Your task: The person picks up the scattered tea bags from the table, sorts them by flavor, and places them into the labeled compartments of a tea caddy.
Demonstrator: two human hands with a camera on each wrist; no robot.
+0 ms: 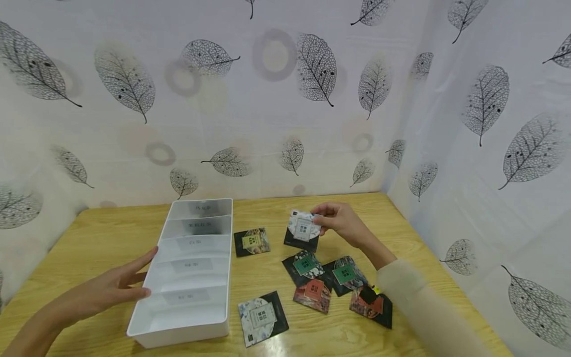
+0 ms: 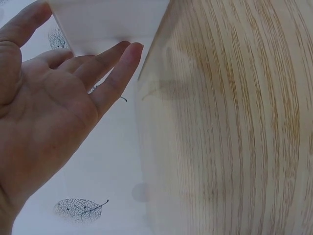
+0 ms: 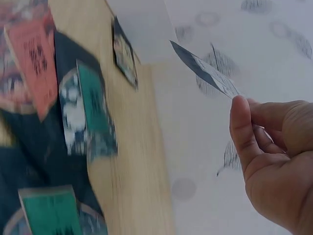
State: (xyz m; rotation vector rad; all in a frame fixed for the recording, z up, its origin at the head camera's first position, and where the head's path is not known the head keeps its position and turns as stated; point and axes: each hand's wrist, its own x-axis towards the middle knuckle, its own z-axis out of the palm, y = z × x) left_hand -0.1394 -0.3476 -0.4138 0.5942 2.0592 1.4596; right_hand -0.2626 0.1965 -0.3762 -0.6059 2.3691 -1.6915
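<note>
My right hand (image 1: 342,224) pinches a white-and-black tea bag packet (image 1: 301,227) by its edge, between thumb and fingers. In the right wrist view this packet (image 3: 204,69) is seen nearly edge-on, held above the table. My left hand (image 1: 111,286) lies along the left side of a white divided box (image 1: 180,338), fingers spread. Seen from the left wrist, the fingers (image 2: 116,81) are extended against the box's outer wall (image 2: 110,22). The box has several compartments in a row, each with a printed label on its divider.
Right of the box lie a yellow-labelled packet (image 1: 252,241) and another white-and-black packet (image 1: 263,318). Green-labelled packets (image 1: 347,274) and red-labelled packets (image 1: 313,296) overlap in a loose cluster below my right hand. A leaf-print cloth (image 1: 267,124) hangs behind the wooden table (image 1: 330,337).
</note>
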